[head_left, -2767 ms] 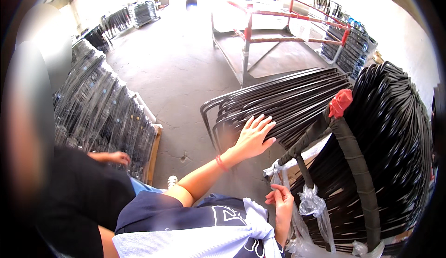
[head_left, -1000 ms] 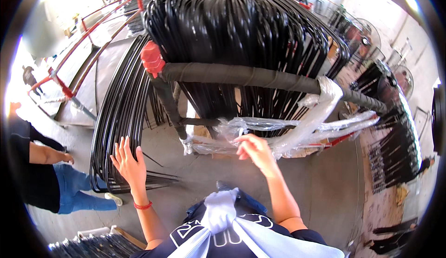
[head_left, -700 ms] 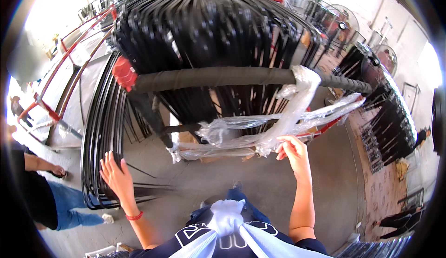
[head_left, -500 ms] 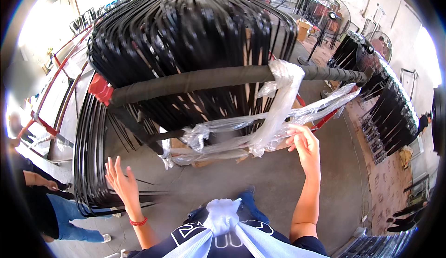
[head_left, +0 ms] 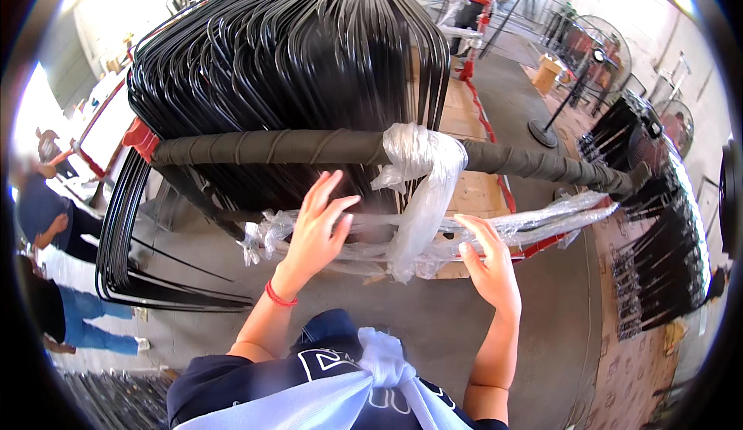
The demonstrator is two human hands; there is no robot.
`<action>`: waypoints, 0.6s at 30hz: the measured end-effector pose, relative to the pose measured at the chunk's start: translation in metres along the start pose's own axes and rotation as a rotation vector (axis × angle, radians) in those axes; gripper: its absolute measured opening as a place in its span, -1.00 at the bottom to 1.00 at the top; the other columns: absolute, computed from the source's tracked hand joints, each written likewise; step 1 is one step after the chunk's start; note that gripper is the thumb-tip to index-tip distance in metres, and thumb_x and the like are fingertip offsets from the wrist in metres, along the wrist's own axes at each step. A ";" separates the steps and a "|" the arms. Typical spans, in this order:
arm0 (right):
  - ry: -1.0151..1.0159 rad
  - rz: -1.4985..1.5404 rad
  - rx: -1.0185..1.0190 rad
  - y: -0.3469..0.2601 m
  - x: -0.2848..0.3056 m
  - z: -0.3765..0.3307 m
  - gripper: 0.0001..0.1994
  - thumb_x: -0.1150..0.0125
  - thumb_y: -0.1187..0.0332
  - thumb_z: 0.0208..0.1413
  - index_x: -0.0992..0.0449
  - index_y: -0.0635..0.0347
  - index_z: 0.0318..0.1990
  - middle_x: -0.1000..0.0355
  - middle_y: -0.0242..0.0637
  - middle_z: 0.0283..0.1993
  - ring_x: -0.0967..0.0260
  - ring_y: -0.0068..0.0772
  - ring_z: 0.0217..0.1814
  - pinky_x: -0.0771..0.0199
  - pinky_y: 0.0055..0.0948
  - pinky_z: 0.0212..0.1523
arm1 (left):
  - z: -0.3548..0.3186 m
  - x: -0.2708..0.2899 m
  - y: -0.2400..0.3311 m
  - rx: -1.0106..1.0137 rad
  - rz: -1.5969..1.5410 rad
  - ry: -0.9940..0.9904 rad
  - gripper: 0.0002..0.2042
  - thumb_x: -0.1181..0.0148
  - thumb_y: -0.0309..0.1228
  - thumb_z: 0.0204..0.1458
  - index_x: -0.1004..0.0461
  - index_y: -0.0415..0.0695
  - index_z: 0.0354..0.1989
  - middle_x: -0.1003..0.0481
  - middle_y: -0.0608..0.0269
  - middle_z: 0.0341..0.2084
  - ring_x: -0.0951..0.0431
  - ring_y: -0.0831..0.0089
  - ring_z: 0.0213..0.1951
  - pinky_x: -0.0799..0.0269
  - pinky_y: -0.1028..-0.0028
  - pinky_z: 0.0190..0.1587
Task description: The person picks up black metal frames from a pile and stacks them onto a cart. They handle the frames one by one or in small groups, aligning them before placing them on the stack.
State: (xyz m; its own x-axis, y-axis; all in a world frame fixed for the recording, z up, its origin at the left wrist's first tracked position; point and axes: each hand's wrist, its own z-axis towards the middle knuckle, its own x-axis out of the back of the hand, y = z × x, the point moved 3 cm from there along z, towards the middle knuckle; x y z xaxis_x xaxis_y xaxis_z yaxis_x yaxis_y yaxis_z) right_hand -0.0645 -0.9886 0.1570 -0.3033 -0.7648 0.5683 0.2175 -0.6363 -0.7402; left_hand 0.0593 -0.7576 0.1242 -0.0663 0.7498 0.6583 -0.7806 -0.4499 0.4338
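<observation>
Floor: grey concrete workshop (head_left: 433, 329)
Left hand (head_left: 319, 230): open, flat on plastic wrap (head_left: 422, 198)
Right hand (head_left: 489, 263): open, fingers touching wrap

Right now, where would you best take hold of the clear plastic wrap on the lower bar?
Probably the bunched vertical strip of clear plastic wrap between the left hand and right hand, gripped from the near side: it hangs loose below the padded bar, while the rest lies stretched flat.

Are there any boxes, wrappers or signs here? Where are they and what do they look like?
Clear plastic wrap: crinkly, see-through, tied around the padded bar, hanging down.
Plastic-wrapped lower bar: long, shiny, between left hand and right hand.
Cardboard box: small, brown, on the floor far back.
No signs or screens.
</observation>
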 end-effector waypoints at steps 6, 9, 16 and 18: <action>-0.002 -0.057 0.094 0.030 0.003 0.042 -0.58 -0.02 0.48 0.02 -0.24 0.28 0.09 -0.16 -0.03 0.15 -0.08 -0.04 0.20 -0.06 -0.28 0.18 | 0.018 -0.030 -0.002 0.024 -0.004 -0.043 -0.68 -0.08 -0.58 -0.11 -0.40 -0.13 -0.10 -0.12 0.03 0.16 -0.10 0.05 0.19 -0.04 0.23 0.18; 0.077 -0.026 0.131 0.026 -0.001 0.078 -0.54 -0.01 0.48 0.03 -0.18 0.30 0.14 -0.11 -0.03 0.19 -0.02 -0.04 0.26 -0.02 -0.29 0.21 | 0.034 -0.032 -0.012 0.033 -0.008 0.005 -0.65 -0.07 -0.59 -0.11 -0.38 -0.14 -0.07 -0.12 0.03 0.16 -0.09 0.06 0.20 -0.04 0.23 0.18; 0.391 0.134 0.224 0.040 -0.022 0.175 -0.52 0.02 0.44 0.09 -0.11 0.33 0.17 -0.16 0.02 0.15 -0.15 -0.13 0.19 -0.15 -0.31 0.14 | 0.083 -0.035 -0.017 -0.071 -0.120 0.101 -0.61 -0.06 -0.64 -0.13 -0.35 -0.21 -0.03 -0.19 0.02 0.12 -0.13 0.08 0.19 -0.06 0.25 0.17; 0.482 0.267 0.227 0.044 -0.023 0.194 -0.59 0.01 0.42 0.10 -0.20 0.35 0.11 -0.33 -0.03 -0.01 -0.30 -0.24 0.04 -0.22 -0.36 0.08 | 0.095 -0.038 -0.014 -0.105 -0.177 0.098 -0.59 -0.07 -0.65 -0.14 -0.34 -0.23 -0.02 -0.20 0.02 0.11 -0.15 0.09 0.18 -0.07 0.27 0.17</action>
State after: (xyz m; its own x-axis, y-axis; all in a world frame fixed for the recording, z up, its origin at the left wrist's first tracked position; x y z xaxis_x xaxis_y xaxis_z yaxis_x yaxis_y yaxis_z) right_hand 0.1319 -1.0182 0.1807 -0.5866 -0.8029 0.1063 0.5208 -0.4745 -0.7096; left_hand 0.1317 -0.8263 0.1513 0.0217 0.8584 0.5126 -0.8456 -0.2578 0.4675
